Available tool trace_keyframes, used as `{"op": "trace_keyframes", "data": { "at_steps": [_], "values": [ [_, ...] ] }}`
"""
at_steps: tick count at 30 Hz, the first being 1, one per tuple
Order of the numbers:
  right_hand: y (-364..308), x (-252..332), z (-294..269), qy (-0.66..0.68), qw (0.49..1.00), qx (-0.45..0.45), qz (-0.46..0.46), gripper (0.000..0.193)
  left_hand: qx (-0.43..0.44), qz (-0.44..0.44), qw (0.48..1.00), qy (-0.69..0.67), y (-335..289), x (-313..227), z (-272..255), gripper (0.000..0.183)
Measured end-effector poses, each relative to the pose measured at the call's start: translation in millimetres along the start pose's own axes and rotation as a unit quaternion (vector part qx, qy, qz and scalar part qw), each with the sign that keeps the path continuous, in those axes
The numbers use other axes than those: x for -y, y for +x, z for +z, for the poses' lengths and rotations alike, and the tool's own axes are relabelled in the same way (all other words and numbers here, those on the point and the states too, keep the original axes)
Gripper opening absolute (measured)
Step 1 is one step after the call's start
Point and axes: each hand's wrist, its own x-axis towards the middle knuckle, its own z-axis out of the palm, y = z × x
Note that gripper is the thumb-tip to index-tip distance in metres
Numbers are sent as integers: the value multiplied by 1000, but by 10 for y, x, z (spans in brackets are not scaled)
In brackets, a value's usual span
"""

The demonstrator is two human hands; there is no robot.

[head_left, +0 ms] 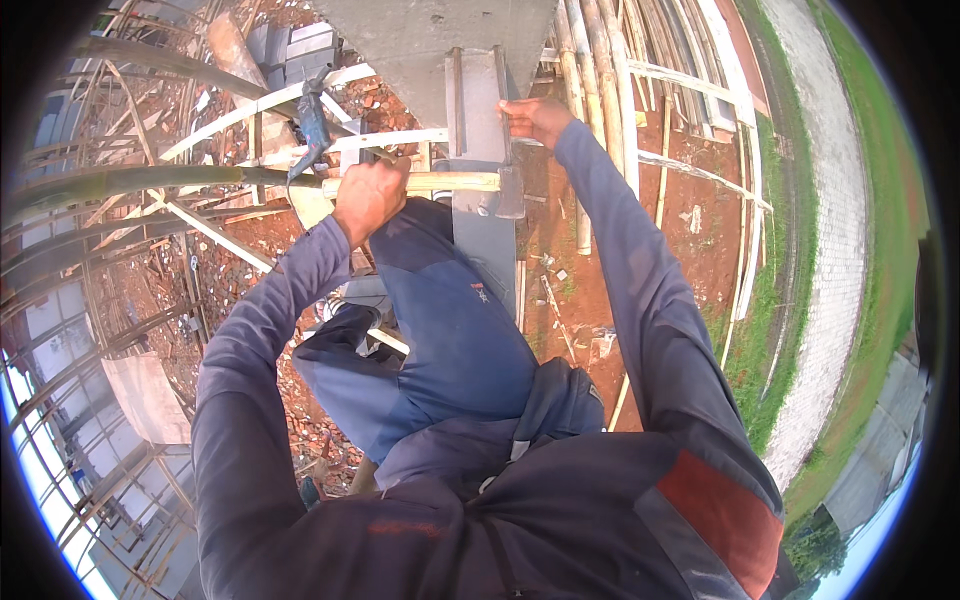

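Observation:
My left hand [372, 197] is closed in a fist around a bamboo pole [455, 182], whose pale end lies across a grey concrete column. A small dark thing shows by its knuckles, too unclear to name. Reaching forward, my right hand [540, 118] pinches the right edge of the column face, at a thin grey strip [503, 85]. Another narrow strip [455, 100] runs along the left edge, with smooth grey concrete [478, 105] between the two. Some of the right fingers are hidden behind the edge.
A dark blue cloth-like thing [313, 125] hangs over the bamboo to the left. Crossing scaffold poles [225, 235] fill that side. Long bamboo poles [600, 80] stand at the right. Far below lie red soil [560, 290], rubble [280, 330] and a pale paved path [835, 200].

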Motion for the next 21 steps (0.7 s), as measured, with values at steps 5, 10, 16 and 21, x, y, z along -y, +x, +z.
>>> {"op": "trace_keyframes", "data": {
  "at_steps": [5,10,16,21],
  "values": [
    [-61,4,64,-14,999,-43,11,39,-68,235,970,-11,-388,-511,-21,16],
    [-34,4,44,-7,1000,-16,9,40,-47,24,998,17,-38,21,-39,8],
    [-47,-7,43,-7,1000,-8,13,39,-59,223,973,-6,-425,-571,28,13],
    [51,53,47,26,999,-7,-19,43,-44,64,995,58,-100,-34,-73,12]
  ]
}}
